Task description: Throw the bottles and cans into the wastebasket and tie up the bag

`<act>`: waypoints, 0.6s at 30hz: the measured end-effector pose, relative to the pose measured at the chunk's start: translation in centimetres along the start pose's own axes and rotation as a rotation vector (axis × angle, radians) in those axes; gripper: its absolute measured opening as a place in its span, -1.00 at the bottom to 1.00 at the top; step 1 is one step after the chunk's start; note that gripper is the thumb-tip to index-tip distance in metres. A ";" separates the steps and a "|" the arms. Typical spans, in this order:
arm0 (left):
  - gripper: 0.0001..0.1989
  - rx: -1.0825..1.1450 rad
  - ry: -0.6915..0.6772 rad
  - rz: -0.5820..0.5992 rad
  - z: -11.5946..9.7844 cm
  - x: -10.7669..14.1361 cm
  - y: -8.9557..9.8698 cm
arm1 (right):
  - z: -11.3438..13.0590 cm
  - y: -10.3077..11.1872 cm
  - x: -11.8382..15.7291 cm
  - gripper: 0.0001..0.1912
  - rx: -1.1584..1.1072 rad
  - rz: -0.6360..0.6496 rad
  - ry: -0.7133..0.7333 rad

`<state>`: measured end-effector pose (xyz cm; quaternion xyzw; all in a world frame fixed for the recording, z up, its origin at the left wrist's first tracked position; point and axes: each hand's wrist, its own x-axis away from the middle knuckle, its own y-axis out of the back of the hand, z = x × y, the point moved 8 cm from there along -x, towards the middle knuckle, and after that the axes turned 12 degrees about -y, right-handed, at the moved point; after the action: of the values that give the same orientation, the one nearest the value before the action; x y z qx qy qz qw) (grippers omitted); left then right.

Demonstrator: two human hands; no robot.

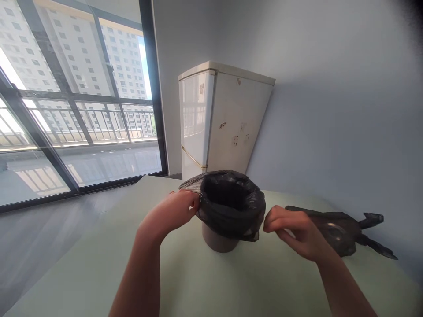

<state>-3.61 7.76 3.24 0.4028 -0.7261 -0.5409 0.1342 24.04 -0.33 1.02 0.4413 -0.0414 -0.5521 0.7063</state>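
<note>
A black trash bag (231, 220) lines a dark, round trash can (220, 241) standing on the pale green table. Its edge is folded outward over the rim, and the loose plastic hangs down around the upper wall. My left hand (178, 209) is closed on the bag at the left side of the rim, where a thin stretch of plastic sticks out past the fingers. At the right side, my right hand (295, 231) has its fingers bent and pinched together at the bag's edge. The dark inside of the can shows no contents.
Another black plastic bag (337, 231) lies on the table (185, 281) at the right, its handles toward the wall. Behind the table stands a white refrigerator (238, 119) with worn patches. Sliding glass doors (82, 119) are at the left.
</note>
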 end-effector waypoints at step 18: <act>-0.78 0.140 -0.124 0.076 3.0 -4.8 -4.6 | -12.4 -5.4 -6.5 -0.12 -0.779 -0.059 -0.738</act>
<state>-0.40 12.85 -0.80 0.3491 -0.7838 -0.5072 0.0808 24.23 12.15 -7.34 -0.0757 -0.0669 -0.6645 0.7404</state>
